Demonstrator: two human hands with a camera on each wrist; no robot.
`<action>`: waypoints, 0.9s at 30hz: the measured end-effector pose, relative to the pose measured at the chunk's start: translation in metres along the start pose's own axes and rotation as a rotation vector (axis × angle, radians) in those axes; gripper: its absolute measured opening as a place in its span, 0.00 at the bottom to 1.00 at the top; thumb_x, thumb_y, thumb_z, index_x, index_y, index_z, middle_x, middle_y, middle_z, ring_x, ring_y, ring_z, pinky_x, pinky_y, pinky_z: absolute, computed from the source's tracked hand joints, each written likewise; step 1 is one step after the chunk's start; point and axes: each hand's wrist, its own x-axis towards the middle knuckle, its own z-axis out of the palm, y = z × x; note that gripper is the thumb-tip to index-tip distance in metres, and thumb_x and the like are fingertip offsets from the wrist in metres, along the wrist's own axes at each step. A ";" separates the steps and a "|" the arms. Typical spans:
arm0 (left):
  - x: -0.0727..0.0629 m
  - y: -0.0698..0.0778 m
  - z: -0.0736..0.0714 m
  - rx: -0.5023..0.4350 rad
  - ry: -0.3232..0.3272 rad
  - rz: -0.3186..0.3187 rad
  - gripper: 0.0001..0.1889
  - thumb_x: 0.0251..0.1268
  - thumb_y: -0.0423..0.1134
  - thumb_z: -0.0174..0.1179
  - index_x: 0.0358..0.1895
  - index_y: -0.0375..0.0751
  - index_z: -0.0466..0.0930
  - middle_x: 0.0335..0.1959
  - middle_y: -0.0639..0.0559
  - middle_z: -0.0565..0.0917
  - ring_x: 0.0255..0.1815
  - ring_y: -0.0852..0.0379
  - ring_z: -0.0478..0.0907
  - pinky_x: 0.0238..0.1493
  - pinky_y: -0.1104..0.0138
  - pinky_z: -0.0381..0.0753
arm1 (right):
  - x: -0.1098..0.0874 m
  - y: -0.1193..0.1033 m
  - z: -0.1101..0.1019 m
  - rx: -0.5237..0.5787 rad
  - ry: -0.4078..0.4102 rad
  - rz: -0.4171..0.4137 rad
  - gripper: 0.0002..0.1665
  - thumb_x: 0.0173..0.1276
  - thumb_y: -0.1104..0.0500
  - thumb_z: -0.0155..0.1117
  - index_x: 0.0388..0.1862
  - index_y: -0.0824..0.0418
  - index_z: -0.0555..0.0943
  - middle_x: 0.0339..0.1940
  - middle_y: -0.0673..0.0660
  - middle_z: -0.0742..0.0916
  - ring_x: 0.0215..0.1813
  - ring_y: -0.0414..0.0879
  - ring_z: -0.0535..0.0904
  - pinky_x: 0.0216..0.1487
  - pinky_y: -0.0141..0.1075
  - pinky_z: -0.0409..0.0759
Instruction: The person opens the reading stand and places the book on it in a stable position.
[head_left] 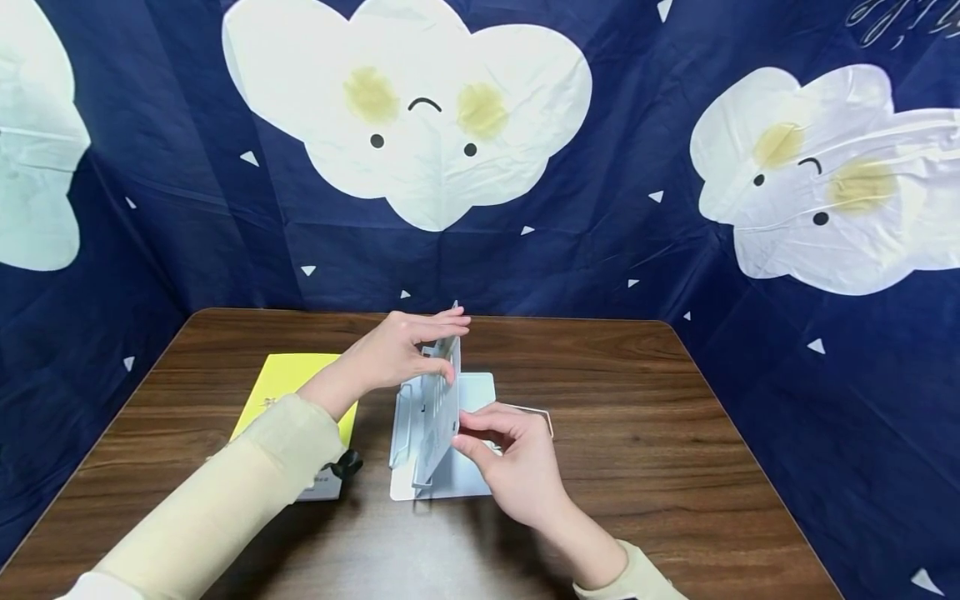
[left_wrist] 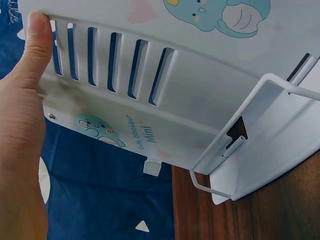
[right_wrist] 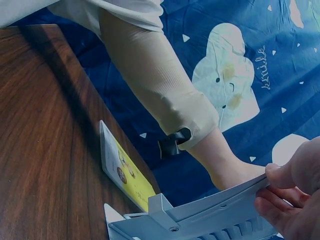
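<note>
A pale metal book stand [head_left: 441,421] stands on the table, its slotted panel raised nearly upright above a flat base plate [head_left: 468,482]. Cartoon dinosaurs and the words "Cute Dinosaur Mini" decorate the panel [left_wrist: 192,95] in the left wrist view. My left hand [head_left: 397,348] holds the panel's far upper part, the thumb on the slotted face and the fingers across the edge. Lower and nearer, my right hand [head_left: 517,460] pinches the panel's edge between thumb and fingers. A bent white wire support [left_wrist: 250,102] shows beside the panel. Some left fingertips are hidden in the left wrist view.
Left of the stand lies a yellow-covered book [head_left: 292,375], partly under the left forearm. The brown wooden table [head_left: 637,467] runs back to a dark blue cloth [head_left: 630,250] printed with white clouds. A black item [right_wrist: 172,143] is on the left sleeve.
</note>
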 end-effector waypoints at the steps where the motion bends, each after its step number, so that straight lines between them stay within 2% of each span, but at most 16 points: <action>1: 0.000 0.000 0.000 -0.002 0.002 0.006 0.38 0.44 0.46 0.83 0.65 0.39 0.86 0.69 0.49 0.81 0.74 0.48 0.73 0.36 0.66 0.89 | 0.000 0.000 0.001 -0.001 0.004 0.001 0.14 0.62 0.75 0.77 0.48 0.76 0.89 0.39 0.64 0.91 0.41 0.44 0.88 0.48 0.40 0.89; 5: 0.001 -0.001 0.001 -0.011 0.005 0.033 0.39 0.43 0.45 0.83 0.65 0.39 0.86 0.68 0.50 0.82 0.74 0.48 0.74 0.46 0.63 0.89 | -0.003 -0.001 0.003 -0.014 0.016 0.001 0.14 0.62 0.75 0.77 0.48 0.75 0.89 0.38 0.62 0.91 0.41 0.43 0.87 0.46 0.38 0.89; 8: 0.002 -0.001 0.001 -0.009 -0.003 0.038 0.39 0.43 0.46 0.82 0.65 0.40 0.86 0.68 0.51 0.82 0.74 0.49 0.74 0.57 0.64 0.85 | -0.004 -0.002 0.005 -0.029 0.024 -0.001 0.14 0.62 0.74 0.77 0.48 0.74 0.90 0.38 0.61 0.91 0.41 0.43 0.87 0.46 0.37 0.89; 12: 0.002 -0.001 0.002 -0.005 -0.010 0.039 0.39 0.43 0.49 0.81 0.65 0.41 0.86 0.68 0.52 0.82 0.74 0.50 0.74 0.61 0.65 0.82 | -0.005 -0.003 0.007 -0.039 0.038 0.009 0.14 0.63 0.74 0.78 0.48 0.73 0.90 0.38 0.60 0.92 0.41 0.44 0.88 0.47 0.37 0.89; 16: 0.002 0.000 0.002 -0.003 -0.015 0.045 0.39 0.45 0.51 0.79 0.66 0.40 0.85 0.68 0.51 0.81 0.73 0.46 0.74 0.64 0.62 0.80 | -0.006 -0.004 0.009 -0.044 0.045 0.014 0.14 0.63 0.74 0.78 0.48 0.73 0.90 0.38 0.61 0.91 0.41 0.44 0.88 0.47 0.37 0.89; 19: 0.001 0.001 0.002 0.002 -0.019 0.045 0.39 0.46 0.51 0.78 0.66 0.39 0.85 0.69 0.50 0.81 0.73 0.44 0.75 0.62 0.62 0.82 | -0.007 -0.004 0.009 -0.057 0.049 0.013 0.13 0.63 0.73 0.78 0.48 0.73 0.90 0.38 0.61 0.92 0.41 0.44 0.88 0.46 0.36 0.89; 25: -0.001 0.001 0.002 0.023 0.001 0.071 0.39 0.44 0.46 0.82 0.64 0.36 0.85 0.68 0.42 0.81 0.72 0.44 0.76 0.41 0.69 0.88 | -0.008 -0.004 0.009 -0.116 0.052 -0.015 0.13 0.64 0.71 0.78 0.48 0.70 0.91 0.39 0.57 0.92 0.41 0.45 0.87 0.44 0.36 0.88; 27: -0.002 0.001 0.002 0.029 0.003 0.077 0.39 0.44 0.46 0.82 0.64 0.36 0.85 0.68 0.41 0.81 0.72 0.44 0.76 0.40 0.69 0.88 | -0.008 -0.004 0.009 -0.134 0.052 -0.024 0.13 0.64 0.71 0.79 0.48 0.70 0.91 0.39 0.56 0.92 0.41 0.45 0.87 0.44 0.35 0.88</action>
